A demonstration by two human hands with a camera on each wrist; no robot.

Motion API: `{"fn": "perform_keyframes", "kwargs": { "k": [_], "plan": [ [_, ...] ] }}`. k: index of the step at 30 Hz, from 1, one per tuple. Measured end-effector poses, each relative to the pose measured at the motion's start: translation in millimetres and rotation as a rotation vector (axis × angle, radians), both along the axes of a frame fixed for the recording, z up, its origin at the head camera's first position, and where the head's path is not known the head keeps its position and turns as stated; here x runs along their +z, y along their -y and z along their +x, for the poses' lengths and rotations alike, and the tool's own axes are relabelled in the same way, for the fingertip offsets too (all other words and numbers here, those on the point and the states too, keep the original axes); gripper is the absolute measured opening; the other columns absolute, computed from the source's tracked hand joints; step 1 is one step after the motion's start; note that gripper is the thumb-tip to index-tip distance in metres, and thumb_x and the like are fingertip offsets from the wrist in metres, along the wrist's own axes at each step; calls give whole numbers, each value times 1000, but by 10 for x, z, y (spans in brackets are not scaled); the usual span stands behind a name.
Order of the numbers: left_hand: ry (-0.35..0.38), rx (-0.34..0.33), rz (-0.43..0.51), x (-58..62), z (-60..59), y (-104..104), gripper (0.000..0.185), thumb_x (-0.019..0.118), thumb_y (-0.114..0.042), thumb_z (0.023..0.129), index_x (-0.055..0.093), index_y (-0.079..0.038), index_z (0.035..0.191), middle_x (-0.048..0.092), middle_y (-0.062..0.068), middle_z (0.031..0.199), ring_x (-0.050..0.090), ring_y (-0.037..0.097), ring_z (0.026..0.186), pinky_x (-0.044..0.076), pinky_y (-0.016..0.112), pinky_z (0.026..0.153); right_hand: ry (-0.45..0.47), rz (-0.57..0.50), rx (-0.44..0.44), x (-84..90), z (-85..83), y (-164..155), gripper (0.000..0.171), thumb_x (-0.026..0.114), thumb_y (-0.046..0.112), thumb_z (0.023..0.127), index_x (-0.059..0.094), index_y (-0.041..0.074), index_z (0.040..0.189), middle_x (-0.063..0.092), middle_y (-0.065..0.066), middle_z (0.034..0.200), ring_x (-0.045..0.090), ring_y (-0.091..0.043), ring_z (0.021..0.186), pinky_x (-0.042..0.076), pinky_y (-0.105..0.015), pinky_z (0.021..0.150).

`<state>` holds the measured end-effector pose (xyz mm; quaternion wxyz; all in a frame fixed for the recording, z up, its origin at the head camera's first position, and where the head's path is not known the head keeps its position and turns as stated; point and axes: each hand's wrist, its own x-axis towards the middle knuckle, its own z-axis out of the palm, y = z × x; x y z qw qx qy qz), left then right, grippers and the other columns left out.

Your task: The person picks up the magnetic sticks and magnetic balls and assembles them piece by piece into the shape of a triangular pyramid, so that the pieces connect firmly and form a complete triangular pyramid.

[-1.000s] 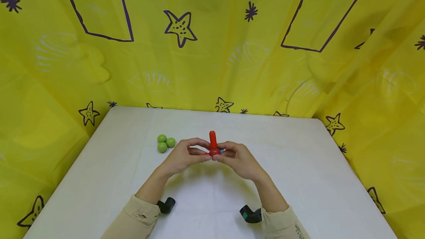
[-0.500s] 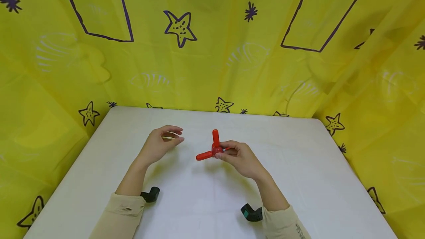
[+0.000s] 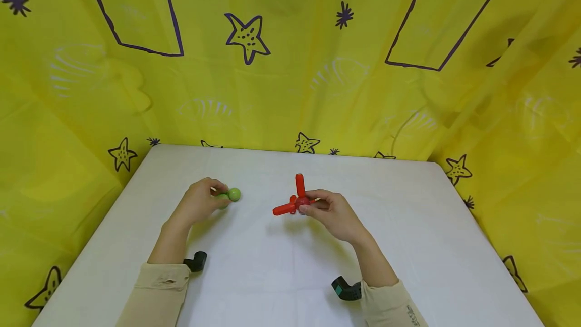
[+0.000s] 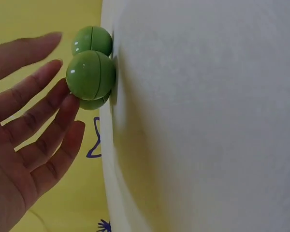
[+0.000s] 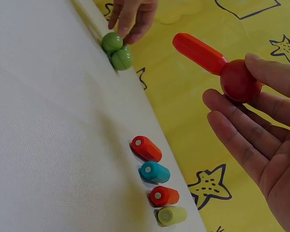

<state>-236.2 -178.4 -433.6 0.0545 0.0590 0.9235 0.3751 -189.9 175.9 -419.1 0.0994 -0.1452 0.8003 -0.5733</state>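
My right hand [image 3: 335, 214] pinches a red ball [image 5: 240, 81] above the table. Two red sticks join this ball: one stick [image 3: 299, 185] points up and the other stick [image 3: 283, 209] points left. At the left, my left hand [image 3: 199, 201] is around a cluster of glossy green balls, thumb and fingers on either side. Its fingers [image 4: 63, 121] look spread and fairly straight beside the nearest green ball [image 4: 89, 75] in the left wrist view. Another green ball [image 3: 234, 194] shows just right of the fingertips; the rest are partly hidden.
Several short sticks lie in a row on the white table [image 3: 272, 276]: red [image 5: 147, 149], blue [image 5: 155, 172], another red [image 5: 164, 195] and pale yellow [image 5: 172, 216]. My right hand mostly hides them in the head view. A yellow curtain [image 3: 290, 95] stands behind.
My left hand has let go of the red piece and moved left to the green balls. The right hand still holds the red ball, shifted slightly right, with its left stick now exposed.
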Motion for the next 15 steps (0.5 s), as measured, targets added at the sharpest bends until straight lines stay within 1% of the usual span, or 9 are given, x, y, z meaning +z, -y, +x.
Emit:
{"fn": "perform_keyframes", "kwargs": {
  "k": [3, 6, 11, 15],
  "plan": [
    [-2, -1, -46, -18, -2, 3, 25, 78, -15, 88, 74, -4, 111, 68, 15, 117, 63, 35, 109, 51, 48, 93, 1, -2, 2, 0, -4, -12, 43, 77, 24, 94, 66, 5, 132, 79, -11, 111, 72, -43, 110, 58, -32, 94],
    [0, 2, -82, -25, 4, 3, 25, 78, -14, 87, 75, -5, 109, 68, 16, 117, 63, 35, 108, 51, 49, 93, 0, 3, 2, 7, -10, -22, 43, 76, 23, 95, 66, 5, 133, 78, -11, 111, 72, -43, 110, 58, -30, 93],
    [20, 16, -110, -40, 8, -4, 26, 79, -13, 87, 74, -6, 112, 67, 17, 119, 64, 35, 108, 51, 50, 93, -5, 21, -6, 17, -17, -37, 42, 75, 19, 96, 65, 3, 133, 77, -14, 114, 72, -44, 109, 59, -30, 92],
    [16, 0, -127, -53, 6, -2, 29, 78, -11, 87, 73, -4, 114, 68, 17, 118, 64, 35, 107, 51, 51, 94, -3, 26, -16, 17, -25, -46, 40, 75, 18, 96, 66, 1, 131, 77, -15, 112, 71, -45, 107, 59, -30, 91]
  ]
}}
